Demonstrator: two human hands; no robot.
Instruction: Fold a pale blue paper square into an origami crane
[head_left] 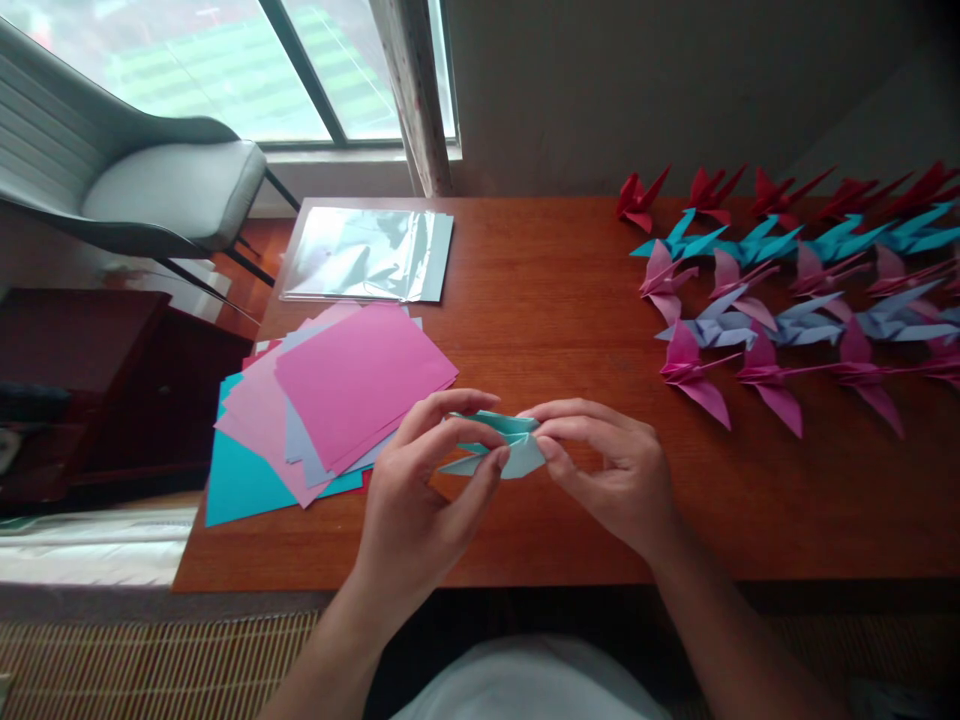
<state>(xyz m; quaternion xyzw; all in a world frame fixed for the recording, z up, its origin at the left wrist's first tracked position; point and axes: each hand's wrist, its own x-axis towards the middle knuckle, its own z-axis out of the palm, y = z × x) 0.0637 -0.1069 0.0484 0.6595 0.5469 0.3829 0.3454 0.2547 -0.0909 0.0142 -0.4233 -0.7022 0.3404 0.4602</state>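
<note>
A folded pale turquoise paper piece (525, 460) is held up over the front part of the wooden table, between both hands. My left hand (439, 480) pinches its left part, with the thumb in front and fingers behind and along the top. My right hand (611, 460) grips the right end between thumb and fingertips. Narrow pointed flaps and an opened fold show between the hands; the fingers hide part of the paper.
Coloured paper sheets (367, 385) lie fanned at the left, with a clear plastic packet (360, 255) behind them. Rows of folded paper cranes (765, 375) in red, turquoise, pink and lavender stand at the right. A chair (172, 190) stands beyond the table (540, 320), near the window.
</note>
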